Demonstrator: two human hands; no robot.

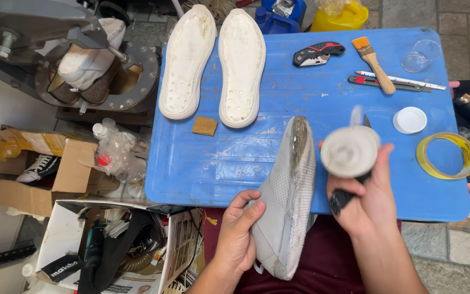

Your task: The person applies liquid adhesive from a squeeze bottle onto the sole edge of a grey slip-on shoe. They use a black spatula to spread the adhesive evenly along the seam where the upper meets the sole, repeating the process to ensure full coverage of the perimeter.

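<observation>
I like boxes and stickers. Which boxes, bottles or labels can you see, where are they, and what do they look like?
Brown cardboard box: far left on the floor, flaps open, a dark sneaker inside.
White printed carton: bottom left, open, full of tools and cables.
Yellow jug: top edge behind the blue table, plastic.
Blue jugs: beside the yellow one.
Yellow tape roll: table's right side, printed ring.
</observation>
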